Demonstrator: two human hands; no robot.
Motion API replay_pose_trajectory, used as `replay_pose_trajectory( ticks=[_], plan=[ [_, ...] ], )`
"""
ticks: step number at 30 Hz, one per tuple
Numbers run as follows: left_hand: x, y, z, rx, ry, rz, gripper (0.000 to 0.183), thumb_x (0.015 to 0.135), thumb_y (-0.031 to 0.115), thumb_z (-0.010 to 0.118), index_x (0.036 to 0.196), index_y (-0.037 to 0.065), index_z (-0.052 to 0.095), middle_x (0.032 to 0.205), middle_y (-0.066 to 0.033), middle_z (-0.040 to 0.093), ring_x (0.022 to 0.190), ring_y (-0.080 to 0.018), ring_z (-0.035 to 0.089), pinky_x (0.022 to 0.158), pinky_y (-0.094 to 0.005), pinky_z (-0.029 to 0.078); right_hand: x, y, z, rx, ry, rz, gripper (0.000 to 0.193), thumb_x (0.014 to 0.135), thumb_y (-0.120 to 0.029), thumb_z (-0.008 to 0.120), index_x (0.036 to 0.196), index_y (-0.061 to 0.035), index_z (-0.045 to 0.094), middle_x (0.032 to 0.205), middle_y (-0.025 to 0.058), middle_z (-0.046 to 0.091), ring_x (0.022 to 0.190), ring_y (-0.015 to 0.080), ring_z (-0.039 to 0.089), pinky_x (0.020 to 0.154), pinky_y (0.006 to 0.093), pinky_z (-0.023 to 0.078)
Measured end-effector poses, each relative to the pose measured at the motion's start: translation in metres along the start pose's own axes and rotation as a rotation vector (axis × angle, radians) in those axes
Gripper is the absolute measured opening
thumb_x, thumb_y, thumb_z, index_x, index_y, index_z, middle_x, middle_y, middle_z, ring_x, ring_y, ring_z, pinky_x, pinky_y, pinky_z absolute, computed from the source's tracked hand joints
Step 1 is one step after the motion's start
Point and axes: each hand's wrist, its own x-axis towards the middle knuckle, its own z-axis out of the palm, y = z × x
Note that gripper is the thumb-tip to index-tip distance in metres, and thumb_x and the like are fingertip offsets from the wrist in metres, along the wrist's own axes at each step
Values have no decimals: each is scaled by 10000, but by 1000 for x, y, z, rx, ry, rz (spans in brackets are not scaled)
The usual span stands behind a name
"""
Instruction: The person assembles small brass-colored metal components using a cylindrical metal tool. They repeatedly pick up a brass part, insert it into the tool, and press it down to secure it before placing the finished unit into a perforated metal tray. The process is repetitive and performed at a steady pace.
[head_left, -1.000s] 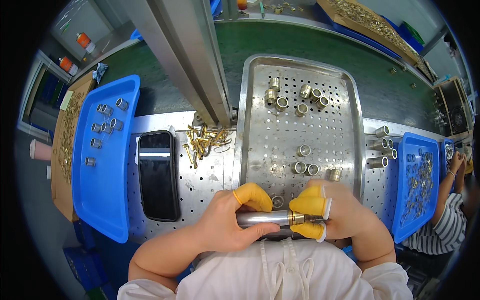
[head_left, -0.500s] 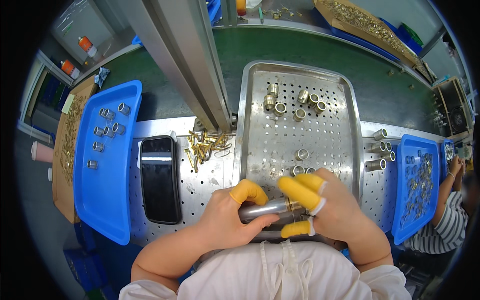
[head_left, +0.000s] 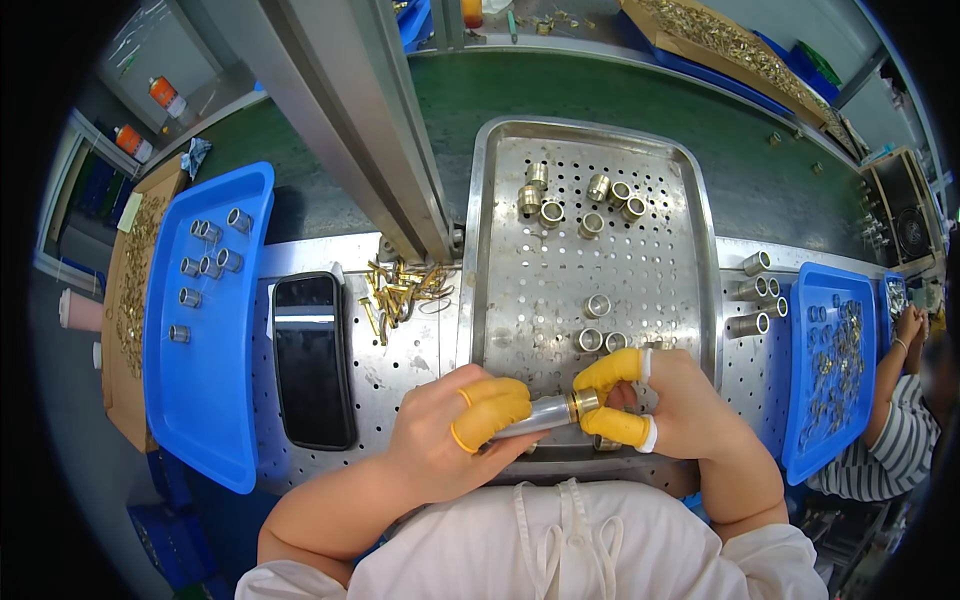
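Observation:
My left hand (head_left: 447,432), with yellow finger covers, is closed around a smooth grey, shiny tube (head_left: 538,416) above the near edge of the perforated metal tray (head_left: 636,270). At the tube's right end sits a brass-coloured ring (head_left: 583,404). My right hand (head_left: 684,402), its covered thumb and fingers bent, pinches that ring from the right. Whether the ring is pushed onto the tube or only touches its end, I cannot tell. Just beyond my hands lie a few short metal sleeves (head_left: 597,305), and several more stand or lie toward the tray's far side.
Left of the tray are a pile of brass strips (head_left: 405,292), a black phone (head_left: 312,360) and a blue tray (head_left: 205,400) with several sleeves. More sleeves (head_left: 750,324) and another blue tray (head_left: 800,440) are at right. A metal post (head_left: 345,110) rises behind. A co-worker's arm (head_left: 893,400) shows far right.
My right fingers have moved from over the tube's end to a pinch on the ring, which now shows clearly. My left fingers have curled further over the tube. The view has shifted slightly.

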Motion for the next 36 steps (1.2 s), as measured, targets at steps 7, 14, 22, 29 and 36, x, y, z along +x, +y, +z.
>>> replay_pose_trajectory(
  ticks=[7, 14, 22, 29, 36],
  plan=[
    [-1, 0, -6, -89, -81, -102, 355, 554, 149, 815, 781, 28, 571, 688, -89, 604, 538, -212, 586, 496, -256, 463, -2, -5, 3, 3, 0, -112, 295, 658, -107, 722, 924, -70, 598, 748, 65, 570, 644, 185, 547, 578, 286, 455],
    [0, 1, -8, -162, -131, -138, 274, 557, 125, 795, 710, 25, 591, 669, -88, 607, 533, -207, 588, 487, -255, 461, 1, 2, 8, -96, -2, -393, 314, 613, -96, 752, 879, -32, 599, 725, 79, 547, 628, 241, 534, 566, 323, 460],
    [-2, 3, -11, -225, -157, -153, 254, 587, 112, 759, 723, 41, 556, 669, -88, 582, 540, -253, 569, 486, -304, 461, 1, 4, 20, -153, 45, -520, 312, 595, -90, 749, 860, -15, 603, 712, 66, 535, 619, 240, 519, 556, 320, 459],
    [-6, -4, -8, -212, -165, -133, 288, 561, 123, 794, 654, 45, 533, 673, -98, 609, 519, -212, 580, 461, -261, 448, 0, 6, 27, -256, 67, -520, 291, 593, -96, 739, 842, -14, 613, 741, 70, 534, 649, 248, 516, 557, 320, 455],
    [-5, -2, -4, -221, -81, -179, 276, 581, 97, 769, 737, 41, 549, 704, -91, 593, 578, -247, 582, 510, -297, 469, 3, 8, 23, -299, 152, -507, 411, 579, -143, 755, 942, -27, 601, 771, 72, 543, 672, 246, 510, 550, 315, 445]
  ],
)
